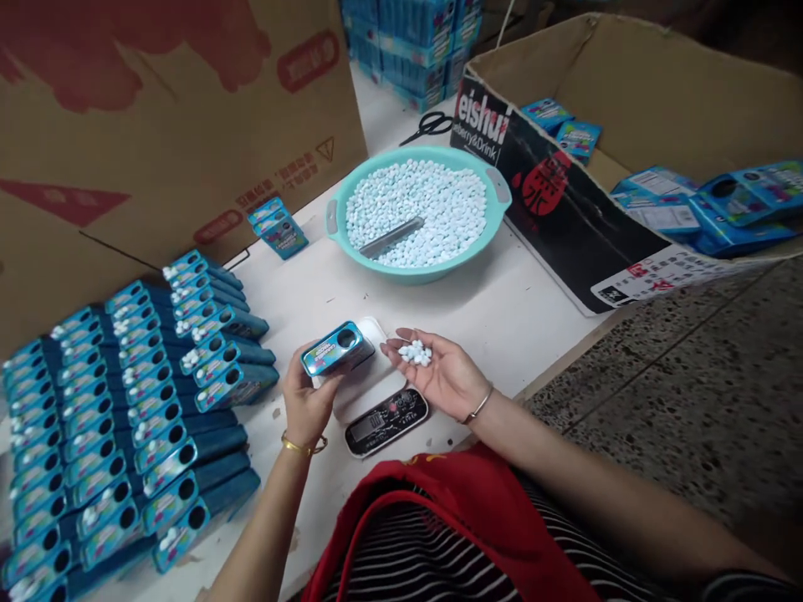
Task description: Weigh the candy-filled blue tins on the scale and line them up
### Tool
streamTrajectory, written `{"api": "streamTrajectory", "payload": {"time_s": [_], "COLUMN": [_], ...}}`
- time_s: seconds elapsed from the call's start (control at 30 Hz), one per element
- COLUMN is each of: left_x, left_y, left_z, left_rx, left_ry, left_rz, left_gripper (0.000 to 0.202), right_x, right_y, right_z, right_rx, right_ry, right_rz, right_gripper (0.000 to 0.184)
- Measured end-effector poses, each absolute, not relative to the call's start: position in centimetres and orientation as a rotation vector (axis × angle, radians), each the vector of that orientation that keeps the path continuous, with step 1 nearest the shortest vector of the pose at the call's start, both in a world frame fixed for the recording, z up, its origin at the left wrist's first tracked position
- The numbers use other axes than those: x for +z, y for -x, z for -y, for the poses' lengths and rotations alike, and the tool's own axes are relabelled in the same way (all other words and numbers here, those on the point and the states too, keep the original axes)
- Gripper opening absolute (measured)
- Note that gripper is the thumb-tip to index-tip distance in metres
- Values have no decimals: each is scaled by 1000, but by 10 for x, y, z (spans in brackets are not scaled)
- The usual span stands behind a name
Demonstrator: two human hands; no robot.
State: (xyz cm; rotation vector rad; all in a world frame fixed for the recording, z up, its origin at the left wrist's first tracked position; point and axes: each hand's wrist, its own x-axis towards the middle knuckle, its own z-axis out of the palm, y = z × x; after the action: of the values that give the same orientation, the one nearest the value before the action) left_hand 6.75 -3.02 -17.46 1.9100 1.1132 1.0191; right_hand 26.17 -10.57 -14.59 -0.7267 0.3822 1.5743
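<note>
Tabletop of plain white (489, 305) lies beneath the work, backed at the left by a tall brown cardboard carton with red printing (188, 142) and bordered at the right by a cardboard carton with a black printed front (533, 180). Ranks of blue rectangular boxes (150, 378) cover the left side, their narrow tops in view. Beyond the hands stands an oval turquoise plastic bowl with grey handles (407, 272), heaped with rounded pale blue pellets (445, 201), a narrow metal scoop (392, 237) lying among them. The left hand (310, 393) is clamped around a single blue box with a printed top (339, 351), thumb on the near side; the right hand (452, 374) is palm up, its fingers loosely curled and not closed. A white scale with a rounded black panel (387, 422) sits below them; whether the box touches its platform I cannot tell. That box's top runs lengthwise from lower left to upper right, its round dark hole (345, 338) at the end toward the right hand. Smallest is the handful of pellets (416, 354) in the right palm, just right of the hole, with the right fingertips pointing at it across a narrow gap.
</note>
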Motion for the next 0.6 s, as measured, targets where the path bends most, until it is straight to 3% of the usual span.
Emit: {"api": "streamTrajectory", "payload": {"time_s": [0.2,0.37,0.43,0.6], "left_x": [-182,-157,-145,-148], "left_y": [-66,-65,-72,-112], "left_z": [39,65,87,134], "left_rx": [963,1184,1158,519], "left_ry": [-2040,-2355,-2503,-2611], "left_rz": [-1105,-1162,-1007,-661], "left_gripper": [40,69,58,23], "right_x": [-155,-156,-156,-161], "right_y": [-270,-265,-260,-250], "right_z": [130,147,156,180], "right_rx": [1592,1628,1668,1797], "right_ry": [750,775,775,766], "right_rz": [-307,-302,-315,-388], "right_gripper": [17,18,20,20]}}
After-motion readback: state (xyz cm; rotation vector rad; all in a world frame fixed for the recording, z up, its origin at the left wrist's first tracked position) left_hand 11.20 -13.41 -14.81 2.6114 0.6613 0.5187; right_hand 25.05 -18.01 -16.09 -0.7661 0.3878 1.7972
